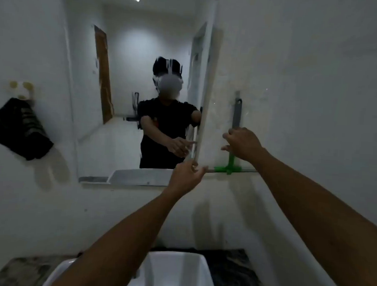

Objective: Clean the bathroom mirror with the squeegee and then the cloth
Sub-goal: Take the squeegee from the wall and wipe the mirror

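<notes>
The bathroom mirror [129, 98] hangs on the white wall and reflects a person in a dark shirt. My left hand [187, 177] pinches the mirror's lower right corner between thumb and fingers. The squeegee [237, 114], with a grey handle and a green head, hangs upright on the wall just right of the mirror. My right hand [243, 145] is curled around the middle of its handle and hides that part. A dark cloth [19, 128] hangs from a hook on the wall left of the mirror, away from both hands.
A white sink [174, 270] sits below my arms, set in a dark mottled countertop [232, 270]. A pale hook plate [22, 89] on the wall holds the cloth. A narrow ledge [139, 177] shows along the mirror's bottom.
</notes>
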